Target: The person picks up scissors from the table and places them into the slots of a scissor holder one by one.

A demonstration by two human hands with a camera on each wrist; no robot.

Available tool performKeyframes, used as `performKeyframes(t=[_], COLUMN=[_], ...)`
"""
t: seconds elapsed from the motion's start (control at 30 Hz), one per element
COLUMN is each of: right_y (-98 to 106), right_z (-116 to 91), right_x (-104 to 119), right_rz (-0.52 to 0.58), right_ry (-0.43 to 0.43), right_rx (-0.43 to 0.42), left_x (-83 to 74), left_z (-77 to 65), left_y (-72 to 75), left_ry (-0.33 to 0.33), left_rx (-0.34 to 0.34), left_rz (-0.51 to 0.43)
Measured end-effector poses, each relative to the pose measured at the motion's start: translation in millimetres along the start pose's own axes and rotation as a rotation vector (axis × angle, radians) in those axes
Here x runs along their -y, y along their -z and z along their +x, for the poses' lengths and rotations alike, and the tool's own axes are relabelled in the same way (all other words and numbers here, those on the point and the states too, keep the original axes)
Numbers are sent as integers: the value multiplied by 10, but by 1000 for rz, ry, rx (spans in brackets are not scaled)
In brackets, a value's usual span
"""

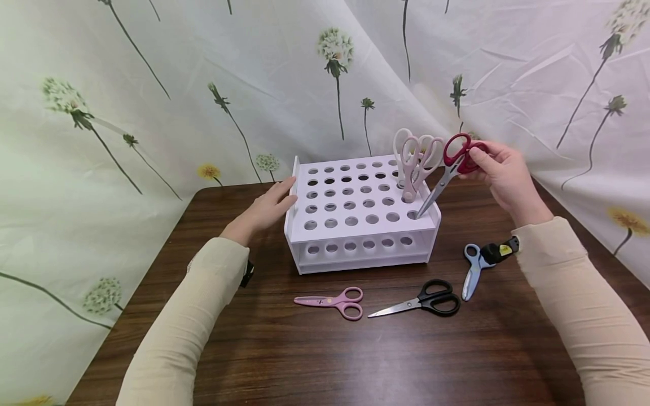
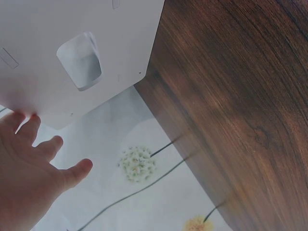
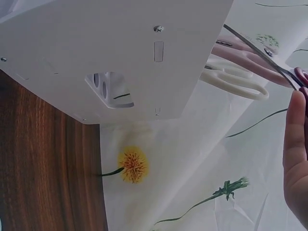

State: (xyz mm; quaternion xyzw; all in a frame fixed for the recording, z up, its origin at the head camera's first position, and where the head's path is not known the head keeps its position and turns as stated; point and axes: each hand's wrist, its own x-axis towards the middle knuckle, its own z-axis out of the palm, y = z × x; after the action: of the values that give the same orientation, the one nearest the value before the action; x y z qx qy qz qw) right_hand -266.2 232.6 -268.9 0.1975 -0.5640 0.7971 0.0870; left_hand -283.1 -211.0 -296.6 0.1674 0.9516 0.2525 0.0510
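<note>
My right hand pinches the dark red handles of a pair of scissors. Its blades slant down to the left, with the tip at the front right hole of a white rack; whether the tip has entered the hole, I cannot tell. Behind it, pink scissors and white scissors stand handles up in right-hand holes of the rack. My left hand touches the rack's left side panel with its fingers extended; in the left wrist view the fingertips meet the panel's edge.
On the brown wooden table before the rack lie pink scissors, black-handled scissors and light blue scissors, the last near my right wrist. A white curtain with a dandelion print hangs behind the table.
</note>
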Motion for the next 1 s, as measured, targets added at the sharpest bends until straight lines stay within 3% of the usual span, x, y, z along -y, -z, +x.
performKeyframes(t=[0.33,0.53,1.0], right_y=[7,11,1], right_z=[9,13,24], right_x=[-5,5,-20], right_rz=[91,94,77], right_ry=[-19,-54,-113], right_rx=[29,12,66], left_x=[-2,-1,-10], left_z=[4,1,4], left_y=[-1,-2,5], left_ry=[8,12,19], left_rx=[-3,-3,2], left_rz=[-1,-7,-3])
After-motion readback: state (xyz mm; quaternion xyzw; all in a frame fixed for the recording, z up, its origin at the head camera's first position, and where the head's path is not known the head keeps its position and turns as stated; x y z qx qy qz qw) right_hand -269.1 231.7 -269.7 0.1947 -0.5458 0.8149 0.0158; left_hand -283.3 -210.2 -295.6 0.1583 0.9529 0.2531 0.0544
